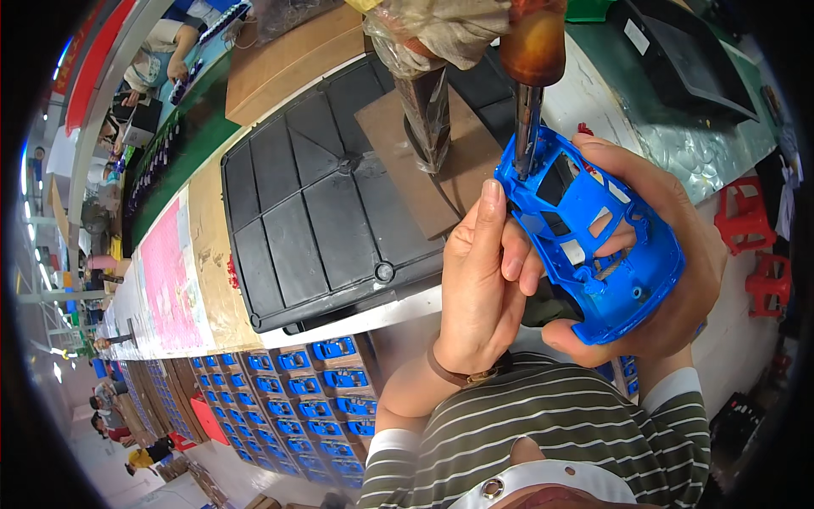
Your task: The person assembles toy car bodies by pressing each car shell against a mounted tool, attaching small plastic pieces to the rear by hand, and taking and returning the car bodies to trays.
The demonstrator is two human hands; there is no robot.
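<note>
A blue plastic toy car body shell is tilted in front of me, its hollow inside facing up. My right hand wraps round its outer side, with the thumb on the near end. A finger shows through a window opening. My left hand is closed at the shell's far left edge, thumb up and fingers curled against it. The metal shaft of a tool with an amber handle comes down into the shell's far end. Whether its tip touches the plastic is hidden.
A black ribbed plastic lid or crate lies left, bearing a brown board and a wrapped post. Blue car shells fill cardboard trays lower left. Red stools stand right, beyond a black bin. People work far left.
</note>
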